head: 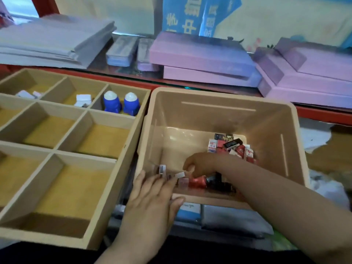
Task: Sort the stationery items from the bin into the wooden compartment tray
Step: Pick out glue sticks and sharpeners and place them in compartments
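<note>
The stationery items are split between two containers. Most lie loose in the tan bin, right of centre in my view. A cluster of small red, white and black boxes sits on the bin floor at the far right. A red item and a dark item lie against the near wall.

The right hand reaches into the bin from the right, fingers curled downward over the near-left part of the floor. A small white piece sits at its fingertips. I cannot tell whether it is pinched.

The left hand lies over the bin's near-left rim, fingers fairly straight and spread, gripping nothing. Its fingertips are at a small grey-and-white piece and at the white piece.

The wooden compartment tray stands just left of the bin, its right wall close against the bin's side. Its far-right compartment holds two blue items with white tops, upright and side by side. The far-middle compartment holds small white pieces. The compartment left of that holds more white pieces.

A blue packet shows beneath the bin's near edge. Behind both containers lie pink flat boxes, a stack of grey folded sheets and a blue printed sign.
</note>
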### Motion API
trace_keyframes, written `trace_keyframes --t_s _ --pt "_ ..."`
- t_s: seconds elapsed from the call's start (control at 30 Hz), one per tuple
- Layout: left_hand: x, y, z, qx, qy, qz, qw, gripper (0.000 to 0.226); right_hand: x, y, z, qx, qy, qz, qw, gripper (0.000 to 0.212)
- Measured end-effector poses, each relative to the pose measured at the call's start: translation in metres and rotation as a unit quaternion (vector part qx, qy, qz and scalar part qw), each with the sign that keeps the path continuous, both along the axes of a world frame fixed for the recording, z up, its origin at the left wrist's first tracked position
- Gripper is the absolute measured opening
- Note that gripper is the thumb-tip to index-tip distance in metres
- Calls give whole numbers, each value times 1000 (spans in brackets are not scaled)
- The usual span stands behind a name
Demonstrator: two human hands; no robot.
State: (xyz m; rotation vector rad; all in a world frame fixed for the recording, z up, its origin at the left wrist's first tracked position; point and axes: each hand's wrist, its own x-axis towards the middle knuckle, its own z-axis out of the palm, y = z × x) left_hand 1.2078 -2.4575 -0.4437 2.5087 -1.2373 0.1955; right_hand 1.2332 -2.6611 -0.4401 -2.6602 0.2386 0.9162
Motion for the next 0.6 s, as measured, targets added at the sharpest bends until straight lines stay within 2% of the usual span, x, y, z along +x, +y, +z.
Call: trace_keyframes --t_s 0.13,0.3,0.43,0.6 --pt "4 -3 2 -20 -39 5 999 43 11 5 -15 -28 26 44 998 43" --pt "9 2 -9 -43 2 34 999 71 17 3 -29 4 36 22 999 49" --pt "11 3 -11 -56 8 12 998 70 14 1 -34 35 19 -12 999 43" --pt "12 2 -9 -57 12 12 998 70 15 6 -42 34 3 -2 999 36"
